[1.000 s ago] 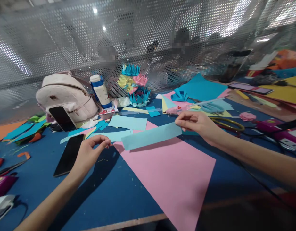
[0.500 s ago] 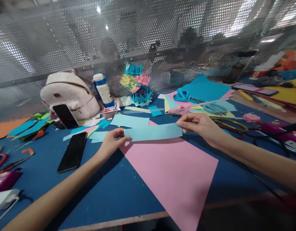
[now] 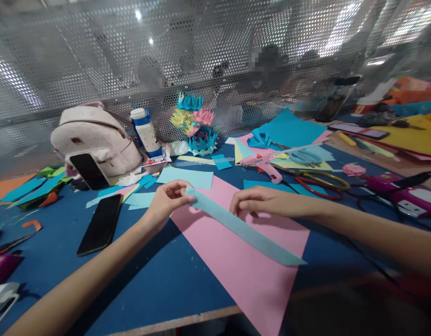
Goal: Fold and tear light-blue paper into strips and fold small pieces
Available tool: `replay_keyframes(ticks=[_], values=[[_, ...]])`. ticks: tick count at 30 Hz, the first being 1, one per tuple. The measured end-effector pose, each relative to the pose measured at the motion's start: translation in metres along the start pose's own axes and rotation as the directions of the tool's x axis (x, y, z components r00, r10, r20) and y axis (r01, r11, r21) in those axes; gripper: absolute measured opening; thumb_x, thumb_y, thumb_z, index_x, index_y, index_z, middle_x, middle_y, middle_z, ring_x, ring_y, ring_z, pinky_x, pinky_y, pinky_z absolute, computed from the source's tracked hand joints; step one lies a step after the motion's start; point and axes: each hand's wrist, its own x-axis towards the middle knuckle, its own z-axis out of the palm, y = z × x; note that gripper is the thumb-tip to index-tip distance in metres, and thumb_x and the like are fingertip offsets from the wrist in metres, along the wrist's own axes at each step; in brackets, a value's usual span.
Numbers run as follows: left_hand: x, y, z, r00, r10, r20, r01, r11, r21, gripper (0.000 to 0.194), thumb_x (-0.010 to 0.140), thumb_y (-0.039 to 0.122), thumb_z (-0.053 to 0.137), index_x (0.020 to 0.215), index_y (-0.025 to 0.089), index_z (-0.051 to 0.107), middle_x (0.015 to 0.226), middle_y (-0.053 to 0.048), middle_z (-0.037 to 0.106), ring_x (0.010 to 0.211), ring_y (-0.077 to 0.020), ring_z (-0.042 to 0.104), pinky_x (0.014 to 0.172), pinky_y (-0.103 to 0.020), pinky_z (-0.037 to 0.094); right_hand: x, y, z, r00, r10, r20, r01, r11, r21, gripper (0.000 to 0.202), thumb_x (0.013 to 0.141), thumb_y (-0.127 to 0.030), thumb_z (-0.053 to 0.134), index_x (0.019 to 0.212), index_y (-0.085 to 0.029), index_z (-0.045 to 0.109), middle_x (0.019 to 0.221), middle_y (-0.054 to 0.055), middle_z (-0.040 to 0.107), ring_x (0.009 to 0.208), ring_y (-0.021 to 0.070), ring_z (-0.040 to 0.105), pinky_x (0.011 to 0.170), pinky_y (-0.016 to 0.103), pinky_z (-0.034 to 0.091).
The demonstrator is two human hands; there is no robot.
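A long light-blue paper strip [image 3: 244, 228] slants down to the right over a large pink sheet of paper [image 3: 236, 266]. My left hand [image 3: 171, 198] pinches the strip's upper left end between thumb and fingers. Just beside the strip's middle, my right hand [image 3: 257, 204] has loosely bent fingers with nothing gripped in them; whether the fingertips touch the strip, I cannot tell. The pink sheet lies on the blue table [image 3: 159, 284] and hangs over its front edge. Behind my hands lies a light-blue paper rectangle [image 3: 185, 176].
A pink glue gun [image 3: 262, 163] and scissors with red and yellow handles [image 3: 322, 183] lie beyond my right hand. Folded paper flowers [image 3: 201, 137], a bottle [image 3: 145, 133] and a backpack [image 3: 93, 135] stand along the mesh panel. A black phone [image 3: 100, 225] lies left.
My right hand has let go of the strip's right end and moved left and down. That end has dropped, so the strip now slants. My left hand keeps its pinch.
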Motion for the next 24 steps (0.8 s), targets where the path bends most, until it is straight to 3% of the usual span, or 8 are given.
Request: replay_keyframes(ticks=[3,8,11,13,16,19,21,24], values=[[-0.001,0.006,0.008,0.998,0.014,0.054,-0.015,1.0,0.005,0.026,0.065,0.018,0.082,0.086,0.016,0.067,0.065,0.003,0.065,0.062,-0.0113,0.064,0.066,-0.024,0.053,0.02,-0.008,0.011,0.998,0.056,0.0,-0.055,0.992,0.11,0.046,0.09,-0.057,0.051,0.114,-0.019,0.06,0.104,0.007,0.059,0.084,0.0144,0.056,0.067,0.023,0.045],[0.0,0.012,0.012,0.998,-0.008,0.069,0.005,0.998,0.056,0.025,0.067,0.019,0.079,0.087,0.014,0.066,0.07,-0.001,0.07,0.065,-0.0141,0.066,0.067,-0.027,0.054,0.046,-0.014,0.02,0.999,0.027,-0.04,-0.023,0.995,0.098,0.043,0.084,-0.056,0.06,0.104,-0.018,0.062,0.087,0.002,0.055,0.075,0.0118,0.052,0.063,0.022,0.043],[0.0,0.017,0.012,0.997,0.021,0.071,-0.033,0.984,0.173,0.023,0.069,0.017,0.074,0.091,0.012,0.068,0.072,-0.003,0.07,0.063,-0.0123,0.061,0.063,-0.025,0.051,0.054,-0.013,0.019,0.998,0.032,-0.06,-0.028,0.998,0.056,0.043,0.081,-0.057,0.063,0.096,-0.017,0.063,0.082,0.002,0.055,0.071,0.0115,0.053,0.057,0.021,0.042],[0.0,0.021,0.013,0.994,0.054,0.091,-0.076,0.962,0.264,0.027,0.071,0.015,0.07,0.098,0.012,0.068,0.085,-0.005,0.071,0.06,-0.0089,0.055,0.06,-0.023,0.049,0.057,-0.011,0.018,0.998,0.044,-0.051,-0.041,0.997,0.065,0.045,0.079,-0.059,0.064,0.094,-0.017,0.063,0.08,0.001,0.056,0.068,0.0106,0.054,0.056,0.02,0.041],[-0.001,0.024,0.013,0.99,0.059,0.128,-0.098,0.939,0.33,0.04,0.072,0.013,0.068,0.112,0.014,0.063,0.114,-0.01,0.067,0.055,-0.0041,0.046,0.057,-0.022,0.047,0.06,-0.009,0.018,0.994,0.101,-0.028,-0.092,0.971,0.222,0.045,0.075,-0.057,0.07,0.092,-0.016,0.062,0.076,0.0,0.056,0.063,0.0079,0.052,0.054,0.018,0.04],[0.0,0.023,0.013,0.984,0.026,0.179,-0.081,0.947,0.31,0.054,0.071,0.015,0.069,0.123,0.019,0.055,0.129,-0.013,0.057,0.054,-0.0026,0.045,0.058,-0.023,0.048,0.063,-0.008,0.02,0.985,0.172,0.001,-0.152,0.868,0.472,0.044,0.071,-0.053,0.076,0.086,-0.014,0.061,0.069,-0.003,0.053,0.055,0.0046,0.046,0.047,0.016,0.034],[0.002,0.022,0.011,0.979,-0.009,0.202,-0.05,0.956,0.288,0.062,0.068,0.016,0.072,0.127,0.021,0.052,0.128,-0.012,0.056,0.054,-0.0027,0.046,0.059,-0.024,0.049,0.066,-0.007,0.019,0.983,0.181,-0.013,-0.142,0.815,0.562,0.044,0.068,-0.049,0.079,0.085,-0.013,0.061,0.072,-0.001,0.057,0.057,0.0057,0.05,0.048,0.017,0.037],[0.004,0.02,0.004,0.973,-0.127,0.191,0.067,0.954,0.292,0.057,0.067,0.018,0.075,0.12,0.018,0.055,0.095,-0.004,0.066,0.055,-0.0062,0.049,0.059,-0.025,0.048,0.068,-0.002,0.015,0.984,0.14,-0.107,-0.057,0.827,0.559,0.041,0.066,-0.041,0.082,0.09,-0.016,0.06,0.085,0.002,0.064,0.071,0.0108,0.061,0.06,0.02,0.046]])
